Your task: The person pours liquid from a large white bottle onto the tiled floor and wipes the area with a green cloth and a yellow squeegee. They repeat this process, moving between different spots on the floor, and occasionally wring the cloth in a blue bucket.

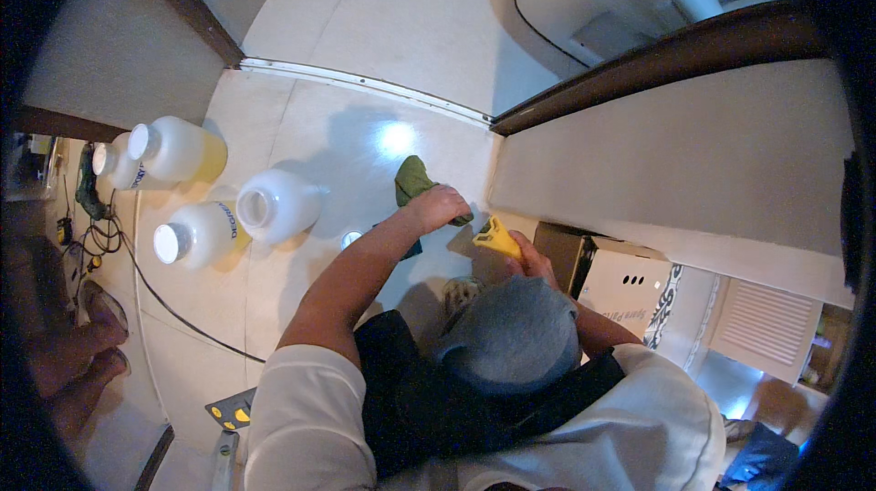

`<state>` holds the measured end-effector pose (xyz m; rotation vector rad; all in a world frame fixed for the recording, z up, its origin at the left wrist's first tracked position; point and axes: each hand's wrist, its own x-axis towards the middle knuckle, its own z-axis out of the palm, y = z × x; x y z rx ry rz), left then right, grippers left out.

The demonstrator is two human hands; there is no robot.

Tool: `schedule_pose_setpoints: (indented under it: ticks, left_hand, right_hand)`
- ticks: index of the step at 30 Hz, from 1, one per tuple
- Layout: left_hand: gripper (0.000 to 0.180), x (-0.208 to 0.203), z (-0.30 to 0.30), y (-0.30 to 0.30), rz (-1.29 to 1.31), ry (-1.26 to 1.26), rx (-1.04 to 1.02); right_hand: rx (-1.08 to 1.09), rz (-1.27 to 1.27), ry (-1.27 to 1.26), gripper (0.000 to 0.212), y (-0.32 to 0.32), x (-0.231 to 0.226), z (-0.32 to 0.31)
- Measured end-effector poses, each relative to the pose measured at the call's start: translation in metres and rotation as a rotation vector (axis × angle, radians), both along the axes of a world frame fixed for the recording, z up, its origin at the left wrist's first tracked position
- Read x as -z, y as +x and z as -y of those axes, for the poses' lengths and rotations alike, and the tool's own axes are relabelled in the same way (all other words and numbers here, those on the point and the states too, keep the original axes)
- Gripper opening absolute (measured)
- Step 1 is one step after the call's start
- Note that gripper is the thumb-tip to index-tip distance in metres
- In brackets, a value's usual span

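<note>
Where left fingers point(447, 204) grip, green cloth point(413, 181) protrudes either side.

We see a crumpled olive-green cloth point(411, 182) with a soft, matt weave, and a chunky yellow tool point(495, 237) that looks like hard plastic. The rounded, open-mouthed white jar point(290, 206) appears smooth, translucent plastic with a faint sheen. The pale cream floor point(265, 121) looks smooth and slightly glossy, crossed by a thin whitish strip point(362, 82) resembling metal. We read the long dark-brown trim point(657, 62) as wood-like, the flat-sided white box point(622, 295) as matt cardboard, and the rounded grey cap point(516, 336) as matt fabric.
</note>
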<state>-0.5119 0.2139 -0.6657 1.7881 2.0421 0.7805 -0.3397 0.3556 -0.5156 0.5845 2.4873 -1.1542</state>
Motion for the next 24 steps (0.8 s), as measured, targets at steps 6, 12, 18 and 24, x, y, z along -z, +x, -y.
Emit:
schedule_pose_setpoints:
  ticks: [6,12,18,24]
  left_hand:
    - [0.024,-0.016,0.031,-0.037,0.519,0.118,-0.441]
    - [0.032,-0.043,0.058,-0.078,0.181,0.173,-0.933]
    - [0.041,-0.011,0.097,-0.076,0.029,0.121,-0.890]
    - [0.079,-0.043,0.096,-0.051,-0.050,-0.387,-0.728]
  right_hand:
    - [-0.001,0.081,0.125,0.052,0.009,0.036,-0.018]
    - [-0.328,0.206,0.425,0.044,-0.002,0.090,-0.010]
    - [-0.399,0.230,0.313,0.052,-0.066,0.061,0.019]
    - [-0.436,0.259,0.393,0.044,-0.051,0.069,-0.001]
